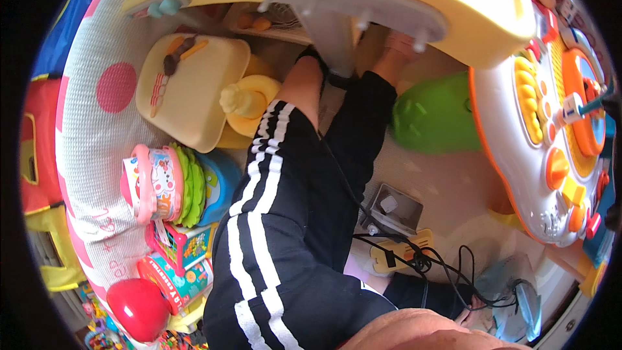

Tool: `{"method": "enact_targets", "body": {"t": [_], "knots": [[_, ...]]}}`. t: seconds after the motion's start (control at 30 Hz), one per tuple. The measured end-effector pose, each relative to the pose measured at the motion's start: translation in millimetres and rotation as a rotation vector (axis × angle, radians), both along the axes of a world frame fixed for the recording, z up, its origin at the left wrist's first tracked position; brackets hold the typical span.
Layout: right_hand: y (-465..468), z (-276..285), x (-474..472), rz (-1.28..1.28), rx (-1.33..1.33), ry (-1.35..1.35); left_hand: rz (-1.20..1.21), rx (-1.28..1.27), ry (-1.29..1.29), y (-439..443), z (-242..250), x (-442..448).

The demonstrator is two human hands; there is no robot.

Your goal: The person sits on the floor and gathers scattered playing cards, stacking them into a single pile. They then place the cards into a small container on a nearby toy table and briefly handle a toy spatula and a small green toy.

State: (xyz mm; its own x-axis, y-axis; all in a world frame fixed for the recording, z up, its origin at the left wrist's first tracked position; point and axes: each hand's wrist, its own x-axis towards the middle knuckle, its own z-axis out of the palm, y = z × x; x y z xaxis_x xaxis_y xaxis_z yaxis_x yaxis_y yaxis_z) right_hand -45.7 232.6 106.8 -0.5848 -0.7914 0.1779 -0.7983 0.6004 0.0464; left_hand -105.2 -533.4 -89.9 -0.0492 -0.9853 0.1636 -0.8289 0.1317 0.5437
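A bare left forearm [300, 82] below a striped black sleeve reaches under a cream and grey plastic play table [352, 2]. Around the wrist is a black band; the grey support hides my left hand. Bare skin beyond a second black cuff shows beneath the table's right half, too shaded to tell whether it is a hand or a foot. My right hand cannot be made out with certainty. Beside the left forearm stands a yellow toy part [248, 104], next to a cream plastic chair seat [194, 92] with a brown bow decoration.
A white activity table [525, 175] stands at right, near a green plastic object [435, 114]. A grey box [394, 209], a yellow plate [406, 253] and black cables [449, 272] lie on the floor. A red ball [137, 309] and stacked toys [165, 184] are at left.
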Motion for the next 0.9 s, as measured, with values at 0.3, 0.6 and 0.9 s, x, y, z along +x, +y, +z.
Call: {"method": "enact_targets", "body": {"t": [0.3,0.6,0.9], "knots": [[14.8,-16.9,19.8,-0.537,-0.247,-0.418,0.097,0.038,0.342,18.5,14.0,3.8],[12.2,-18.6,31.0,-0.447,-0.354,-0.321,-0.055,-0.013,0.689,60.2,-19.1,54.1],[6.7,-20.0,35.5,-0.467,-0.444,-0.298,-0.347,0.552,0.273,133.7,60.1,118.4]]}}
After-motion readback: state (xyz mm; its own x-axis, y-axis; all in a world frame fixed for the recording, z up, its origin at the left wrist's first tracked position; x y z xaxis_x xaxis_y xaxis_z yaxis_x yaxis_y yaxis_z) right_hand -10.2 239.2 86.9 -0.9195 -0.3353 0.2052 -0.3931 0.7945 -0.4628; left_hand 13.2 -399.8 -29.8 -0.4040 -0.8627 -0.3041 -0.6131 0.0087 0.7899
